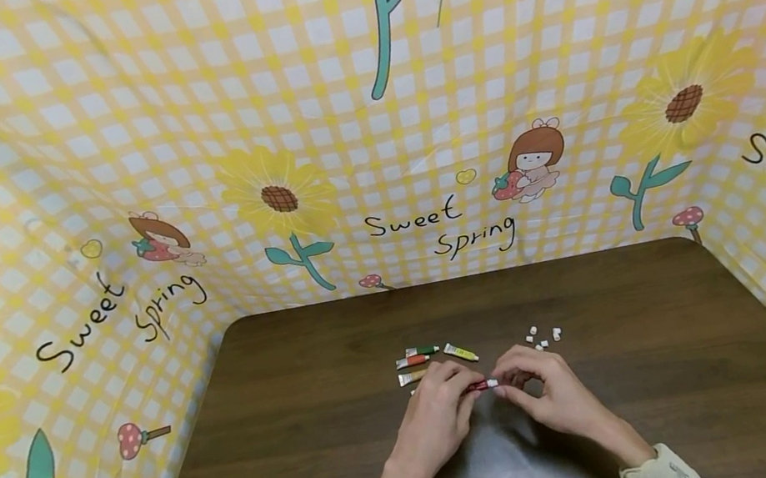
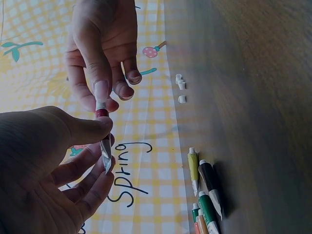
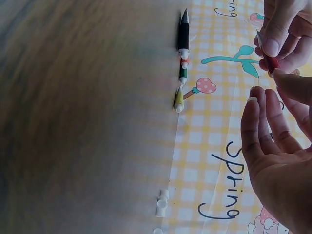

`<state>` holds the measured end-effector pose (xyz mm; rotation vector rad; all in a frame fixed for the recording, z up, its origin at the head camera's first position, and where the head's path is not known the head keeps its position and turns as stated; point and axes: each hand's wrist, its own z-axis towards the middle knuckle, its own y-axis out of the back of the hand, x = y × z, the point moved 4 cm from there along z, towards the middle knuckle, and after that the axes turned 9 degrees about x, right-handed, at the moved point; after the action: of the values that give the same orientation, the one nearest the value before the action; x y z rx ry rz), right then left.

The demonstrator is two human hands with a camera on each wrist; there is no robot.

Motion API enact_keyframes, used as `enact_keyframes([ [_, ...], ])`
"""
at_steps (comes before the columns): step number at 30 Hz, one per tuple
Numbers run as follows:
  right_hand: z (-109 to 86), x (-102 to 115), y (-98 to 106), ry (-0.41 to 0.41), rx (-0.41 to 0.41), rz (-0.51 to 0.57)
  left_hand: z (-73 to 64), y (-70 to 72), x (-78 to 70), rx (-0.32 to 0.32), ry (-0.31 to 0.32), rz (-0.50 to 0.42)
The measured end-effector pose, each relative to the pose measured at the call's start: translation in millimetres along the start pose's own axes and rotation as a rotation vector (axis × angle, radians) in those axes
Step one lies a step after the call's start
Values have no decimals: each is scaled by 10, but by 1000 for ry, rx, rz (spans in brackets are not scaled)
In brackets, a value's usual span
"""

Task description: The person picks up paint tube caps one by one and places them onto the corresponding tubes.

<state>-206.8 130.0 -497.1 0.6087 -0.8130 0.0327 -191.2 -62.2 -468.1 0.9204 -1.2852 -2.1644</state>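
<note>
My left hand (image 1: 436, 412) pinches a small dark red paint tube (image 1: 481, 386) by its body. In the left wrist view the tube's flat silver end (image 2: 106, 158) points down past the fingers. Thumb and forefinger of my right hand (image 1: 548, 389) pinch the white cap (image 1: 493, 383) at the tube's other end. The remaining fingers (image 3: 251, 126) of that hand are spread loosely in the right wrist view. The two hands meet over the table, with the tube between them.
Beyond the left hand lie several paint tubes: yellow (image 1: 460, 353), red-orange (image 1: 413, 361), ochre (image 1: 412, 378), green (image 1: 422, 350) and black (image 2: 210, 183). Several small white caps (image 1: 557, 334) sit behind the right hand on the brown table (image 1: 298, 456). A checked cloth (image 1: 368, 148) encloses the table's back and sides.
</note>
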Motion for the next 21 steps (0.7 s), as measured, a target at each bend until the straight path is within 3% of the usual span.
enact_keyframes([
  [10, -19, -60, -9, -52, 11, 1, 1, -15, -4, 7, 4, 1],
  [21, -22, -75, -31, -41, -4, -31, 5, -24, -7, 17, 6, -3],
])
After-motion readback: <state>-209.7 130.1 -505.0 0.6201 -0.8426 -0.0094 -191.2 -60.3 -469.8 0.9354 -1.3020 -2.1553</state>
